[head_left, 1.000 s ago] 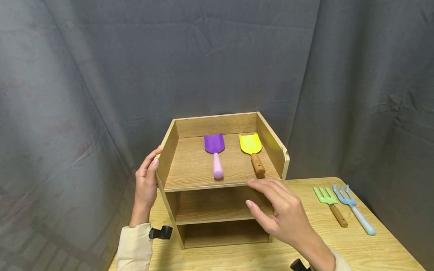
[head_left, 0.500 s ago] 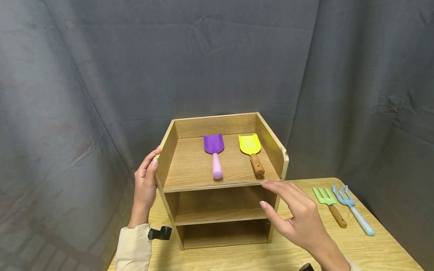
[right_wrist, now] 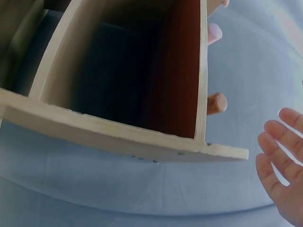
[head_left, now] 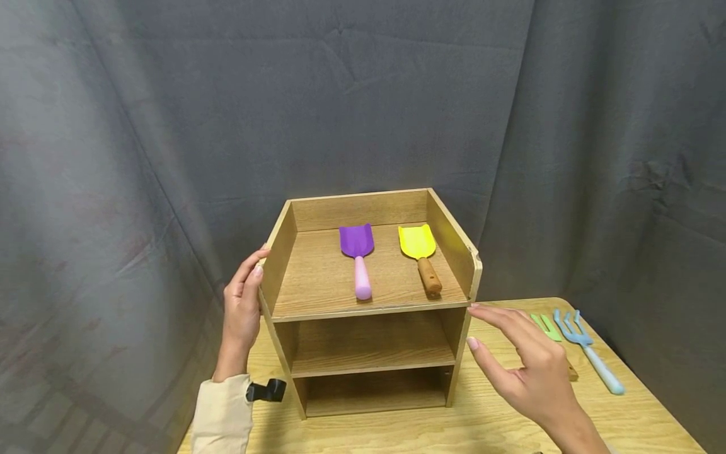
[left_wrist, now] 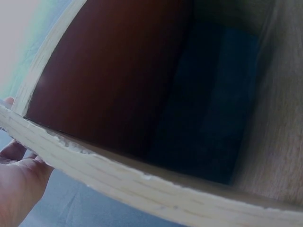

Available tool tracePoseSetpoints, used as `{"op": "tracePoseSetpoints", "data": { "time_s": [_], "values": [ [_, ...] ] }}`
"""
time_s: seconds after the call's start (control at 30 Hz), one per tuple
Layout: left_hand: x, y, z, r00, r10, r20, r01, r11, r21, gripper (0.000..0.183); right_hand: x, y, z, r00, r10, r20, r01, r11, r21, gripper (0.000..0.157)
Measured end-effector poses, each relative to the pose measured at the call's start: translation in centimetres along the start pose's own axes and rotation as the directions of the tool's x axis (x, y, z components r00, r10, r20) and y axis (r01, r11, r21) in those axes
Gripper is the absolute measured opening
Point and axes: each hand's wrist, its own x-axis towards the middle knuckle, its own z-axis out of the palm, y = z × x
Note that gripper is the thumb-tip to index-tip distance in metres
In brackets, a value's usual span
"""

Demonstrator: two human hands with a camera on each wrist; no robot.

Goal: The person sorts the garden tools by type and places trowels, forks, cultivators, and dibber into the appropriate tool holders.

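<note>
My left hand holds the left side panel of a three-level wooden shelf unit, fingertips at the panel's upper edge. In the left wrist view that hand is partly hidden behind the panel. My right hand hovers off the unit's right front corner, thumb and fingers apart, holding nothing. Its spread fingers show in the right wrist view, apart from the wood. On the top level lie a purple toy shovel with a pink handle and a yellow toy shovel with a brown handle.
Right of the unit, on the wooden table, lie a green hand fork, partly hidden by my right hand, and a blue hand fork. Grey curtains hang behind and on both sides.
My right hand has moved rightward from the front of the top shelf, past the unit's right corner, and now covers part of the green fork. The left hand has stayed on the panel.
</note>
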Motion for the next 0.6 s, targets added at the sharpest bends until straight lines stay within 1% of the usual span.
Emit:
{"op": "tracePoseSetpoints", "data": {
  "time_s": [0.23, 0.4, 0.6],
  "values": [
    [0.0, 0.0, 0.0, 1.000, -0.012, 0.002, 0.012, 1.000, 0.018, 0.034, -1.1, 1.3, -0.8, 1.000, 0.015, -0.011, -0.015, 0.999, -0.036, 0.040],
    [0.0, 0.0, -0.1, 1.000, -0.017, 0.005, 0.017, 0.999, 0.038, 0.034, -1.7, 2.2, -1.1, 0.999, 0.044, -0.010, -0.045, 0.998, -0.044, 0.036],
    [0.1, -0.1, 0.0, 1.000, -0.018, 0.011, 0.017, 0.999, 0.042, 0.034, -2.4, 2.8, -1.4, 0.997, 0.075, 0.004, -0.074, 0.995, -0.072, 0.040]
  ]
}}
